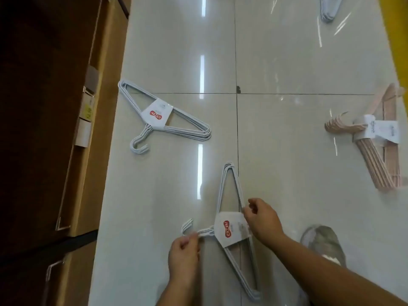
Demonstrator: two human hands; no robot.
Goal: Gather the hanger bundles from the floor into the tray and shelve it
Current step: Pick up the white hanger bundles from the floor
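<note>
A bundle of white hangers [231, 230] with a paper band lies on the glossy tile floor right in front of me. My left hand [184, 253] pinches its hook stems at the left. At the band's upper right edge my right hand [262, 219] grips the wire. A second white bundle [159, 114] rests further off to the left, near the shelving. At the right edge lies a pink bundle [375, 138] with a white band. Another white bundle [330, 9] shows partly at the top. No tray is in view.
Brown wooden shelving [88, 133] with price labels runs down the left side. A shoe [324, 244] stands on the floor just right of my right forearm. A yellow strip [397, 36] borders the top right corner.
</note>
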